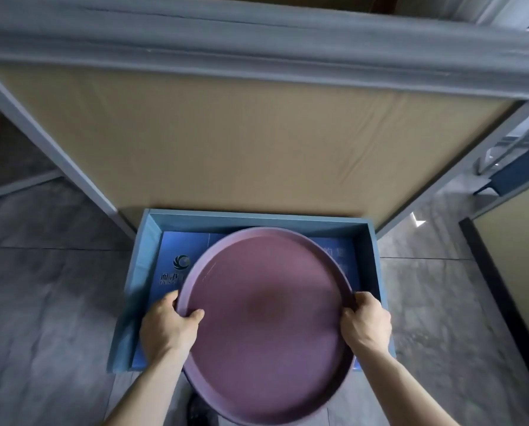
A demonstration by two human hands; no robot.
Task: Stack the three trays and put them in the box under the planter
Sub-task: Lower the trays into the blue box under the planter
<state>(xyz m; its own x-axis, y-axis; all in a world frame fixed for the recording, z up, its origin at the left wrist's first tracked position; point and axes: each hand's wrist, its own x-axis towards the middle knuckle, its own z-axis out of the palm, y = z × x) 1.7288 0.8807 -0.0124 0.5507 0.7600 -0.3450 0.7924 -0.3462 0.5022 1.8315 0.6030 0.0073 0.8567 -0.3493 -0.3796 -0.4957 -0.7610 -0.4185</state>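
Fingers of my left hand (pixel 168 325) curl under the left rim of the pink round tray (pixel 266 327), with the thumb hooked over the rim onto its inner face; my right hand (pixel 366 324) clamps the opposite rim, thumb on the edge and fingers hidden beneath. Both hands are closed on the tray, one at each side, so it spans the gap between them. From above only one tray surface shows, and I cannot tell whether others sit stacked below it. The tray is tilted, far edge dipping into the open blue box (pixel 377 272) and near edge sticking out past the box's front wall towards me. Its face looks upward, its longer visible stretch running away from me. My forearms reach forward from below, wrists roughly level. The box sits on the grey floor (pixel 42 302), under a tan-fronted planter (pixel 241 142).
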